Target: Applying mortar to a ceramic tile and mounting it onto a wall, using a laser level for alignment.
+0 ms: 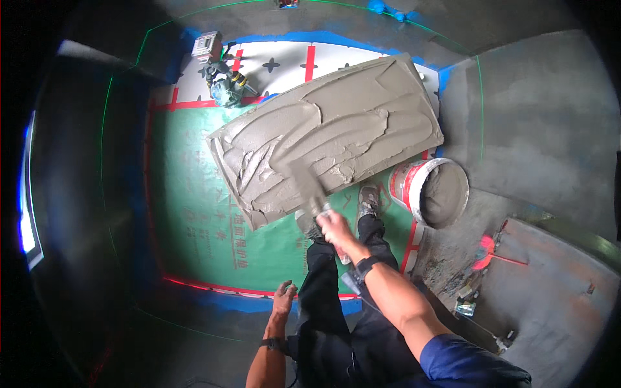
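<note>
My right hand grips the handle of a steel trowel, its blade blurred over a large rectangular slab coated in wavy grey mortar. My left hand hangs low at the centre, fingers loosely bent and apart, holding nothing. A white bucket with red markings holds grey mortar, just right of the slab. My two shoes stand below the slab's lower edge.
Green protective sheeting with red tape covers the floor. A tool with a boxy device stands upper left. At lower right are a grey board, a pink-red object and small gear. Dark walls carry green laser lines.
</note>
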A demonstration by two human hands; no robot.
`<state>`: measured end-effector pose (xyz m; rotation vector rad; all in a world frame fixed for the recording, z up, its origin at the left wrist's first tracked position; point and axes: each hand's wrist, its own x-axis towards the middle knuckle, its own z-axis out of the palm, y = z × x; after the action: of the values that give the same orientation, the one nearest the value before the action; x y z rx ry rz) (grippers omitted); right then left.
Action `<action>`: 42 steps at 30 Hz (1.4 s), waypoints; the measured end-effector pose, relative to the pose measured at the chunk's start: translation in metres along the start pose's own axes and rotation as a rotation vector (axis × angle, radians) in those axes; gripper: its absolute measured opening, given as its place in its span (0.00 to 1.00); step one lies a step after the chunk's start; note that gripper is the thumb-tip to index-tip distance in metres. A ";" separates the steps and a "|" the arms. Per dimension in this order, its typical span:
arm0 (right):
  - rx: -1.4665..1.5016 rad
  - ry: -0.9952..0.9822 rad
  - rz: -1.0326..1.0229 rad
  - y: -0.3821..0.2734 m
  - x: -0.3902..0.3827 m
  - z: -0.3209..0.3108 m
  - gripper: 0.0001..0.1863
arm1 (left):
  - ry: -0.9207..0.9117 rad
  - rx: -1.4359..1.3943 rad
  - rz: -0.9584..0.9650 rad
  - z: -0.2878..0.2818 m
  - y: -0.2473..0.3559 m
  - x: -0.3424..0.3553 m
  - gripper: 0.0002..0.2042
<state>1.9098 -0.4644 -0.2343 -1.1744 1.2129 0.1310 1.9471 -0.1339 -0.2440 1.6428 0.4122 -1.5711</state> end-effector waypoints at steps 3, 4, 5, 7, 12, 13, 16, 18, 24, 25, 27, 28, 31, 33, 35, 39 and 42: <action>-0.821 0.009 -0.222 -0.003 -0.017 -0.011 0.21 | 0.064 0.065 0.071 0.010 0.031 -0.014 0.22; -0.868 0.028 -0.159 -0.005 -0.017 -0.026 0.21 | 0.074 0.088 0.095 0.007 0.032 -0.013 0.22; -0.918 0.053 -0.094 -0.007 -0.014 -0.051 0.20 | 0.069 0.095 0.096 0.006 0.037 -0.011 0.22; -0.978 0.276 -0.040 -0.010 -0.008 -0.107 0.21 | 0.049 0.140 0.057 0.012 0.047 -0.006 0.22; -0.604 0.825 -0.165 0.019 0.024 -0.210 0.24 | -0.034 0.181 0.109 0.041 0.045 0.030 0.20; -0.170 0.793 -0.015 0.046 0.026 -0.250 0.25 | -0.107 0.171 0.116 0.080 0.038 0.049 0.20; -0.336 0.473 -0.161 0.037 0.000 -0.162 0.21 | -0.046 0.190 0.093 0.060 0.032 0.028 0.18; -0.667 0.258 -0.271 0.004 -0.018 -0.117 0.20 | -0.013 0.140 0.081 0.040 0.031 0.016 0.18; -0.973 0.286 -0.264 0.001 0.008 -0.230 0.19 | 0.011 0.190 0.092 0.091 0.079 0.026 0.18; -1.028 0.378 -0.281 0.012 0.015 -0.271 0.20 | 0.000 0.213 0.102 0.109 0.085 0.031 0.18; -1.001 0.462 -0.255 -0.003 0.022 -0.320 0.19 | 0.008 0.190 0.114 0.116 0.090 0.029 0.19; -1.002 0.490 -0.211 -0.013 0.023 -0.342 0.19 | 0.027 0.242 0.098 0.122 0.094 0.029 0.19; -0.969 0.571 -0.164 -0.030 0.024 -0.390 0.18 | 0.063 0.369 0.105 0.126 0.098 0.032 0.20; -0.896 0.575 -0.155 -0.030 0.023 -0.423 0.19 | 0.063 0.444 0.116 0.151 0.107 0.034 0.21; -0.833 0.562 -0.158 -0.025 0.027 -0.443 0.20 | 0.039 0.380 0.101 0.186 0.115 0.034 0.22; -0.599 0.593 -0.265 0.014 0.051 -0.477 0.21 | -0.012 0.423 0.064 0.279 0.143 0.042 0.23; -0.555 0.512 -0.146 0.026 0.068 -0.500 0.23 | -0.057 0.414 0.110 0.327 0.159 0.053 0.25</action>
<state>1.5962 -0.8601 -0.2455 -1.8544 1.5852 0.0571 1.8484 -0.4863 -0.2099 1.8841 -0.0402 -1.6933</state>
